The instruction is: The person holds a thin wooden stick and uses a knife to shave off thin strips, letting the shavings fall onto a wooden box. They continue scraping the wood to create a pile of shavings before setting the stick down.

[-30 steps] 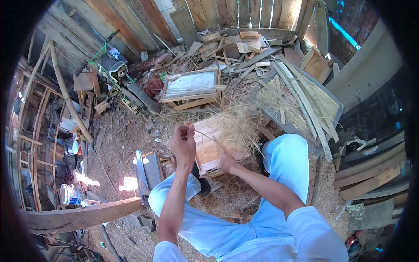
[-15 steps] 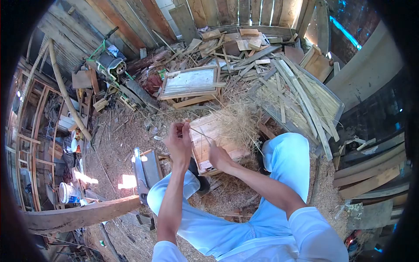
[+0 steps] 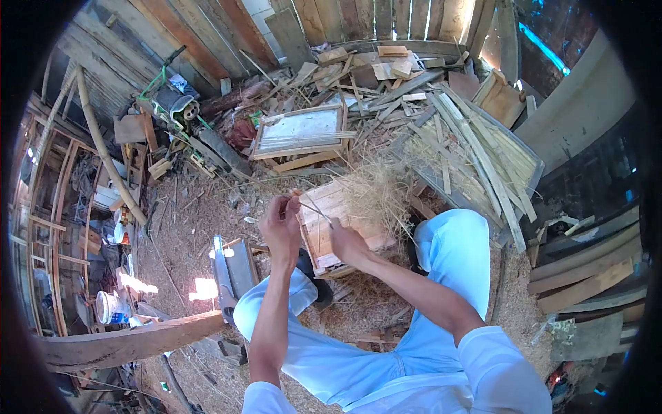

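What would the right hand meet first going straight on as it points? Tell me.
Likely the pale slatted wooden box just beyond the right hand; depth is unclear. The thin pale strip it pinches runs toward the left hand.

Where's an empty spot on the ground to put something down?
The sawdust floor left of the left hand, between the bent pole and the metal machine, is mostly bare. Scrap wood ahead and straw on the crate are crowded.

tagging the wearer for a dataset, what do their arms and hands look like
The left hand and right hand are bare, with no gloves; no rings or watch can be made out. The forearms are uncovered, and short white sleeves end above the elbows.
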Demonstrator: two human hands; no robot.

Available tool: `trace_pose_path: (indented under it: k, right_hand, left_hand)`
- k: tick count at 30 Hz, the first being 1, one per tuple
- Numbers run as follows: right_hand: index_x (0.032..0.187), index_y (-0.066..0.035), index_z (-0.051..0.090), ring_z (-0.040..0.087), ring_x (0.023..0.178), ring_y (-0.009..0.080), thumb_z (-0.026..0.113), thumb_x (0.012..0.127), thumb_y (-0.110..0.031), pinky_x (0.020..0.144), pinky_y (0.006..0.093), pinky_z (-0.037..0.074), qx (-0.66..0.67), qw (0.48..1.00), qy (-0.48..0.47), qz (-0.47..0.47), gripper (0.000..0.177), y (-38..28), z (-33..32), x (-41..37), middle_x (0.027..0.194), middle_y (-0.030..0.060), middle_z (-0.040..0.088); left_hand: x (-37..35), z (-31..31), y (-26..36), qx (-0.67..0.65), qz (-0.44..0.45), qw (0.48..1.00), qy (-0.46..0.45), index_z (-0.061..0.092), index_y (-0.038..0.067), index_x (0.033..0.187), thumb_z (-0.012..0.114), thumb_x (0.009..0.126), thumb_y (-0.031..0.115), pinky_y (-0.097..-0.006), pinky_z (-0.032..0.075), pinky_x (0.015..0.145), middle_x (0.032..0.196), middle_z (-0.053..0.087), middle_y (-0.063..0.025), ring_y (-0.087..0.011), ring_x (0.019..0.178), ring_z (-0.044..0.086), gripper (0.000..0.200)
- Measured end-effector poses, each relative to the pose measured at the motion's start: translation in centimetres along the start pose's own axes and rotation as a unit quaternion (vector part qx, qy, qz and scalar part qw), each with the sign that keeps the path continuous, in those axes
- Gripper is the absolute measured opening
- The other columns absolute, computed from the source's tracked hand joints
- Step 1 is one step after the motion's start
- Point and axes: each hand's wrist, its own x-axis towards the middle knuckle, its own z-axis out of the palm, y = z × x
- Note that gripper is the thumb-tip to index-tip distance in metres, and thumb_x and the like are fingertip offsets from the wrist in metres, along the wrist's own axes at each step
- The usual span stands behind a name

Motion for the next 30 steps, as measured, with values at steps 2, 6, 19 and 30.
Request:
trace_pose_path:
  k: [2,6,19,30]
  right_hand:
    - [0.111,0.004,0.038,0.059,0.078,0.0481,0.035,0.095,-0.016,0.07,0.0572,0.043,0.039,0.999,0.002,-0.037,0.026,-3.1,-1.7,-1.6,0.079,0.0336,0.059]
    - [0.105,0.003,0.039,0.059,0.071,0.0484,0.034,0.097,-0.021,0.064,0.0566,0.042,0.053,0.997,0.013,-0.047,0.026,1.0,0.6,0.3,0.072,0.0319,0.058]
    - [0.097,0.001,0.037,0.058,0.064,0.0477,0.041,0.093,-0.013,0.054,0.0546,0.043,0.042,0.972,0.123,-0.197,0.015,-0.6,0.5,-0.7,0.066,0.0279,0.058]
    - [0.101,0.002,0.038,0.061,0.066,0.046,0.041,0.087,-0.004,0.057,0.0531,0.048,-0.07,0.986,0.093,-0.123,0.016,-1.6,-0.4,-1.7,0.07,0.0263,0.061]
  left_hand:
    - [0.0,0.0,0.4,-0.006,0.006,1.0,-0.008,0.062,-0.001,0.087,0.062,0.087,0.009,-0.0262,0.046,0.058,0.069,0.062,-0.0096,-0.0118,0.062,0.057,0.01]
    - [0.0,-0.1,0.2,-0.025,0.008,1.0,-0.009,0.063,-0.001,0.088,0.062,0.087,0.007,-0.0252,0.046,0.059,0.069,0.063,-0.0092,-0.0108,0.062,0.056,0.008]
    - [0.3,0.2,-0.2,-0.012,0.034,0.999,-0.002,0.062,0.0,0.088,0.062,0.086,0.005,-0.0274,0.049,0.059,0.072,0.066,-0.012,-0.014,0.065,0.063,0.006]
    - [0.4,-0.2,-0.8,-0.03,0.019,0.999,0.006,0.062,-0.001,0.087,0.061,0.086,0.004,-0.0267,0.049,0.06,0.072,0.066,-0.0115,-0.0127,0.064,0.063,0.005]
